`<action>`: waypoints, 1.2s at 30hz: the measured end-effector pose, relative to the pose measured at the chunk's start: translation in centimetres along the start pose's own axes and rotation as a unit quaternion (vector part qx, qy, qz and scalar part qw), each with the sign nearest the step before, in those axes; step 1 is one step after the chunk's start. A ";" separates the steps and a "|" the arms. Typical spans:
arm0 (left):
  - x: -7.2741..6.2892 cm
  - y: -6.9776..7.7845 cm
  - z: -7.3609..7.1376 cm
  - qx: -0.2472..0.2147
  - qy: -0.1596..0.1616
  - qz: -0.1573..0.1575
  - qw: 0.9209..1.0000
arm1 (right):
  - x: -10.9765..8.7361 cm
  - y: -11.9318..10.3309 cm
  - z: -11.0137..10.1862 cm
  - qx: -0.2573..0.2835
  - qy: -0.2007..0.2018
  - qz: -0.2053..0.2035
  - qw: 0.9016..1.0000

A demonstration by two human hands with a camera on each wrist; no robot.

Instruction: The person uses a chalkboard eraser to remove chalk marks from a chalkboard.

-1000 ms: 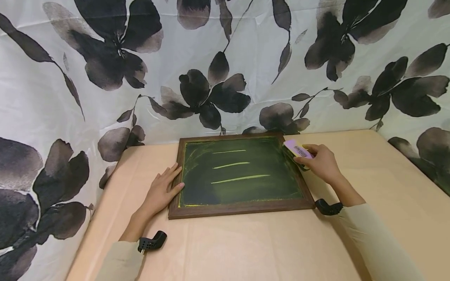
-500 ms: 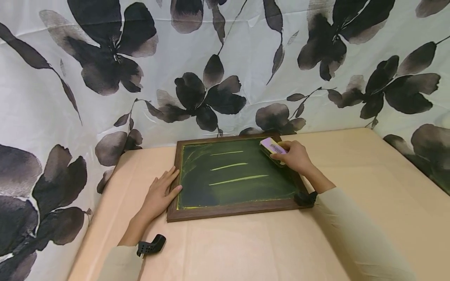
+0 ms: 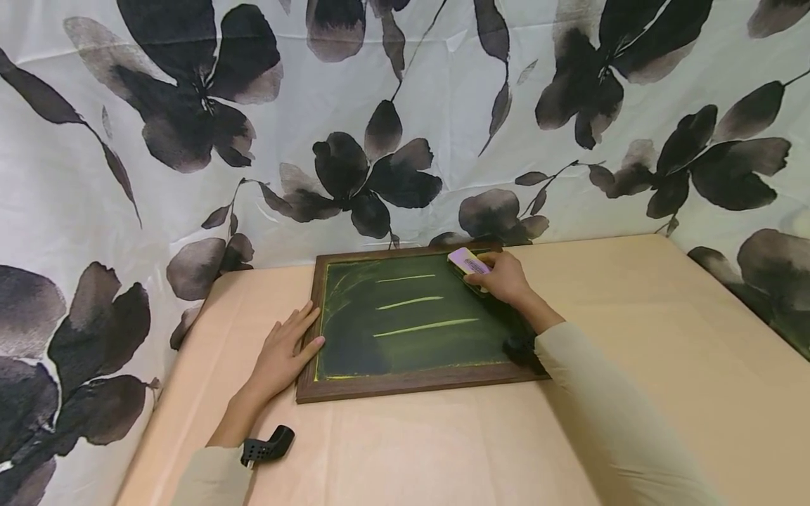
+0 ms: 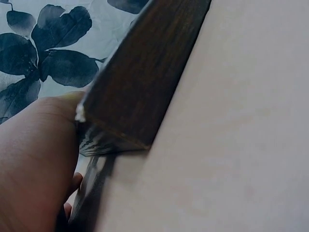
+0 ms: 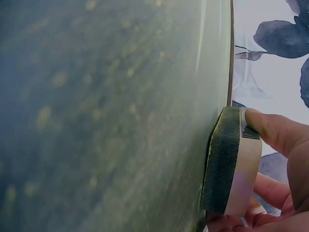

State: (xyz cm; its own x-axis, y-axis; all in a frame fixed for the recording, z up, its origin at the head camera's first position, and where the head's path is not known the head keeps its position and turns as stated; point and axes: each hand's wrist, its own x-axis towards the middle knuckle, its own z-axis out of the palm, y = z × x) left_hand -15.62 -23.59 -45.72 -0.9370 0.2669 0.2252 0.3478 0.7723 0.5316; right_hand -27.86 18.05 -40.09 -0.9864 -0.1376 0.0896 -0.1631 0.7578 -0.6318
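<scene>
A green chalkboard (image 3: 354,344) in a dark wooden frame lies on the table, with three yellow chalk lines across its middle and smudges near its left side. My right hand (image 3: 504,280) pinches a chalkboard eraser (image 3: 469,262) with a pink top, over the board's upper right part. In the right wrist view the dark felt of the eraser (image 5: 222,164) lies against the board, thumb on one edge and fingers on the other. My left hand (image 3: 281,358) rests along the left side of the frame, fingers straight and thumb on the wood. The left wrist view shows the frame's corner (image 4: 140,82) beside that hand.
The table (image 3: 405,450) has a light peach cover. Behind it and at the sides hangs a white cloth (image 3: 468,91) printed with dark flowers. A black camera (image 3: 268,444) is strapped to the left wrist, another (image 3: 520,348) to the right.
My right hand has carried the eraser leftward from the board's right edge onto its upper right surface. The left hand has stayed on the frame. The head view has shifted slightly.
</scene>
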 end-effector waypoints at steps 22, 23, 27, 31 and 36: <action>-0.1 -0.2 0.2 -0.002 0.006 -0.004 1.000 | 0.8 -1.2 1.2 0.012 -0.013 0.004 1.000; -0.2 -0.2 0.2 0.000 0.006 -0.003 1.000 | 0.8 -1.3 1.4 0.013 -0.013 0.003 1.000; -0.2 -0.3 0.2 0.001 0.010 0.000 1.000 | 1.0 -2.2 2.2 0.017 -0.015 -0.006 1.000; 0.0 -0.3 0.2 0.002 0.006 -0.002 1.000 | 1.3 -3.3 3.1 0.019 -0.021 -0.018 0.999; 0.0 -0.4 0.3 0.007 0.005 -0.003 1.000 | 1.7 -4.9 4.4 0.028 -0.036 -0.027 0.999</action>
State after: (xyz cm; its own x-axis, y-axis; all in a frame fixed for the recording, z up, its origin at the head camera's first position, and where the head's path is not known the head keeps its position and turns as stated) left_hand -15.80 -23.76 -46.19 -0.9386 0.2569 0.2305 0.3420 0.7816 0.5217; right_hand -28.70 11.35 -40.22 -0.9718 -0.2252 0.0703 -0.2134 0.7119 -0.6690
